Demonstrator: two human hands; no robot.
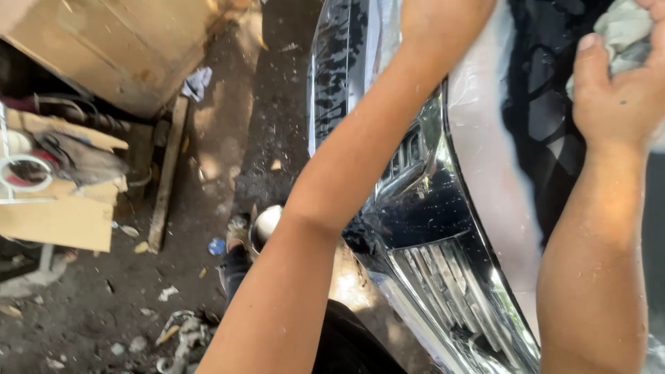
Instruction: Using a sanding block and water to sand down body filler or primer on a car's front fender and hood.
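R hand point(627, 97) fingers bunched on grey rag point(623, 31), pressed on glossy black car panel point(540, 111). L hand out of frame, grip unknown. Keep rag flat, even pressure, overlapping strokes.

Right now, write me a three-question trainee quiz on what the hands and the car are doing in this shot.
1. True or false: the right hand grips a crumpled pale cloth against the car's dark front.
2. Where does the left forearm lead?
A. Down to the dirt ground
B. Up past the top edge of the picture, hand unseen
C. Onto the wooden plank
3. Fill in: lying on the dirt ground at left, beside the flattened cardboard, is a long wooden ____.

Key
1. True
2. B
3. plank
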